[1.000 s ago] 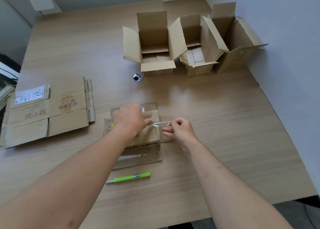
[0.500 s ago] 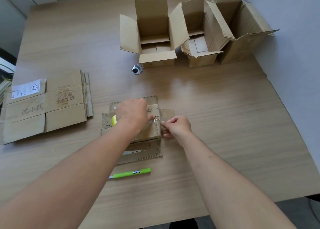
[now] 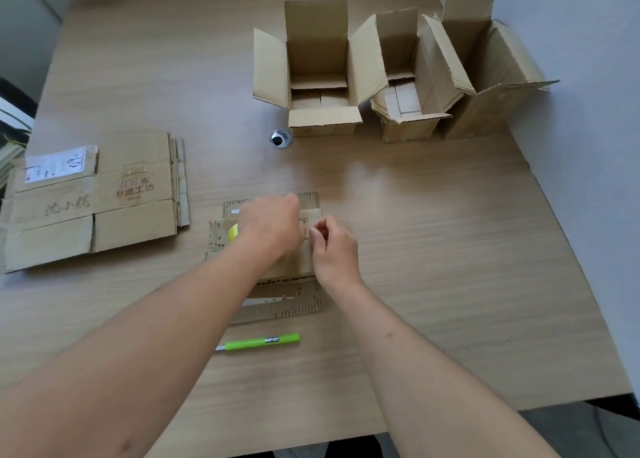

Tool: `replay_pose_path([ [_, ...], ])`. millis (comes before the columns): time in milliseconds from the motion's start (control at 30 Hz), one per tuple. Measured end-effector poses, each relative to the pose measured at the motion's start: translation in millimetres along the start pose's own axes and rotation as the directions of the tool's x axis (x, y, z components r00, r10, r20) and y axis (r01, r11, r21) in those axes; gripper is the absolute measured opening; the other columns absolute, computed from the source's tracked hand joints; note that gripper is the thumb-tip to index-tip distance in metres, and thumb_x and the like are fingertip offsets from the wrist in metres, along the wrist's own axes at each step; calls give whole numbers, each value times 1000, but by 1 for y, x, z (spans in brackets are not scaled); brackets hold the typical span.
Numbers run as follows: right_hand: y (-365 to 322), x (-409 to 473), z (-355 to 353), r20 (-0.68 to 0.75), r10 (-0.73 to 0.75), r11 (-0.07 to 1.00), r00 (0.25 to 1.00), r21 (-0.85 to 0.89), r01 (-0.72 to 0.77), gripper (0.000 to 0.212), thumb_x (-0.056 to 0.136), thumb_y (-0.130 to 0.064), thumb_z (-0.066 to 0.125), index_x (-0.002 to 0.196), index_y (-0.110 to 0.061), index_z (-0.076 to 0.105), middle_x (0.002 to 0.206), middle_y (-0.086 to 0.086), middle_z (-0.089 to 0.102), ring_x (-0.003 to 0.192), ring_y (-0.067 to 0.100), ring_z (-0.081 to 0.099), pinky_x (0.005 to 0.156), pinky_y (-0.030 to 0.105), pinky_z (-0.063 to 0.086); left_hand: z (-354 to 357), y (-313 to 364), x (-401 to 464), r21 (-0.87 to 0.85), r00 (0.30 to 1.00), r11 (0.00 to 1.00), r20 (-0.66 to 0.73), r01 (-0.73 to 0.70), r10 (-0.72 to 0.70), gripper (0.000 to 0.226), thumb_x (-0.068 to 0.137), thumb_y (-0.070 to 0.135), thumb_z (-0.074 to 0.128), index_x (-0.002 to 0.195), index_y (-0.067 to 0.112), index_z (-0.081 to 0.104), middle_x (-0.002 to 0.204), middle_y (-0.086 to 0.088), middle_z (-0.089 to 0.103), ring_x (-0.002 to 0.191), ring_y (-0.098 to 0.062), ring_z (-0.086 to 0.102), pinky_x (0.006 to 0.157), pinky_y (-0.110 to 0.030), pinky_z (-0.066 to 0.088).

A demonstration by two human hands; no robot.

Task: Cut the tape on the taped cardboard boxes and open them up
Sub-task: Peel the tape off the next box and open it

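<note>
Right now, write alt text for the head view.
Both hands, left hand and right hand, work on a flattened cardboard box on a wooden table. A green utility knife lies nearer; three opened boxes stand beyond.

Both bare forearms reaching forward from the lower edge of view, converging toward the middle; left forearm slanting up and to the right, right forearm slanting up and to the left. Left hand seen back-up, knuckles raised, fingers curled downward and hidden beneath the palm; grip state not discernible. Right hand just beside the left, nearly touching at the fingertips; thumb and forefinger drawn together in a pinch, remaining fingers curled loosely behind; wrist bent slightly inward, toward the left hand.
</note>
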State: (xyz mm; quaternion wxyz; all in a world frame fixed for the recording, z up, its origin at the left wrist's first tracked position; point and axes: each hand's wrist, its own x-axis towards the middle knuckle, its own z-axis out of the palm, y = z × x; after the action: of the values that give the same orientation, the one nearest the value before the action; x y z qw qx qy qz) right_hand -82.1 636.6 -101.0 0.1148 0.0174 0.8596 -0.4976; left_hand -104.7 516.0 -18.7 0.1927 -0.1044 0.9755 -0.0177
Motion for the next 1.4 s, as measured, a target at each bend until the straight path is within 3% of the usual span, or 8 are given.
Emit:
replay_pose_path([
  [200,-19,-7,6,42,27,942,999,-335,-11,13,102,-24,58,93,-21,50,105,0,57,92,28,57,73,42,50,-10,-43,-17,-403,949,880,72,-253,306,24,99,38,58,120,26,54,91,6,62,92,-24,60,73,-37,45],
  [367,-27,-8,12,8,57,906,998,-420,-48,12,105,-25,55,94,-25,50,110,-2,58,89,27,57,67,36,43,-13,-77,-27,-661,916,708,77,-249,394,12,98,40,68,106,31,71,63,15,62,50,-2,56,55,-20,52],
  [533,-30,-13,15,-67,38,865,997,-497,-67,21,105,-21,55,89,-28,44,102,-6,56,82,23,51,66,32,38,-22,-87,-18,-577,865,795,289,-185,411,19,101,23,52,105,30,69,68,-4,73,49,-16,56,56,-24,47],
  [633,-33,-13,17,-90,43,857,995,-509,-83,17,105,-18,55,91,-27,49,100,-8,54,81,21,51,67,31,37,-26,-106,-15,-520,861,841,352,-147,368,11,101,35,59,105,33,69,65,-2,74,47,-14,54,61,-25,48],
  [767,-33,-15,18,-90,43,863,995,-498,-82,17,104,-19,57,90,-26,50,93,-11,47,81,20,52,66,29,36,-22,-131,-18,-543,862,831,356,-123,360,15,101,45,60,105,37,73,64,-4,72,47,-15,53,61,-25,47],
  [967,-35,-17,18,-97,32,852,995,-517,-78,19,104,-20,56,89,-28,47,93,-11,45,79,19,50,64,28,32,-13,-180,-28,-595,874,798,331,-99,356,33,101,21,53,108,43,77,59,-10,67,48,-22,50,55,-27,46],
  [1200,-33,-16,20,-102,33,847,994,-526,-82,14,106,-27,53,92,-27,51,95,-11,44,81,22,53,67,31,38,21,-206,-26,-550,951,824,160,-138,266,12,96,49,68,103,57,72,57,4,69,48,-1,52,59,-27,42],
  [1400,-34,-14,32,-165,77,826,983,-542,-155,11,106,-21,52,95,-24,51,101,-6,47,84,24,56,68,35,44,56,-204,-34,-659,962,751,179,-39,207,13,94,40,74,102,51,76,70,7,75,60,-4,63,54,-27,50],
])
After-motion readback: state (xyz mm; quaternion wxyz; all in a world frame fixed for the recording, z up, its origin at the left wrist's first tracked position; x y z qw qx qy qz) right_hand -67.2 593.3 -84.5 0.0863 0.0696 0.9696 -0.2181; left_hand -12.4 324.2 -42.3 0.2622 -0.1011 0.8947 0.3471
